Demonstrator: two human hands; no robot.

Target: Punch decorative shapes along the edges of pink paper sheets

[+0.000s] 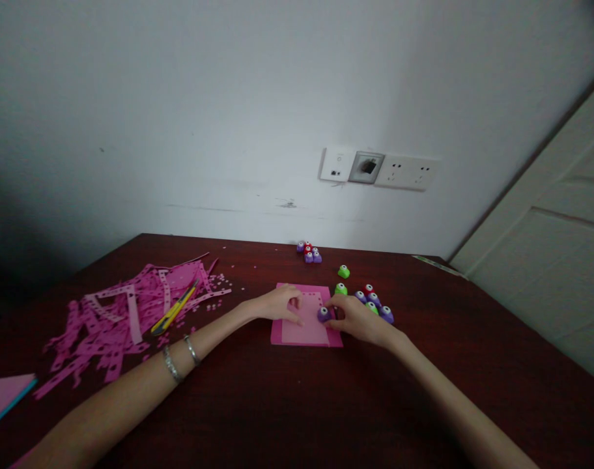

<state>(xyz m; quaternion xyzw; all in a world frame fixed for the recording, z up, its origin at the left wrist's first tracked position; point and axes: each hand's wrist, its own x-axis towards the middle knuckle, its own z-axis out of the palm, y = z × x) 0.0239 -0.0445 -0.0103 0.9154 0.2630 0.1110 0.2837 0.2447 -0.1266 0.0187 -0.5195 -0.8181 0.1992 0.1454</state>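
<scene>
A light pink sheet lies on a darker pink stack, with several small punched holes along its top right edge. My left hand rests over the left side of the sheet, thumb and forefinger apart, holding nothing. At the sheet's right edge, the fingers of my right hand close on a purple paper punch with a white and dark button on top. Just beyond my right hand stands a green paper punch, and more purple, red and green punches cluster to its right.
Pink paper scraps cover the left of the dark wooden table, with a yellow utility knife on them. Several punches sit near the wall, and another green one stands nearer. Coloured sheets lie at lower left.
</scene>
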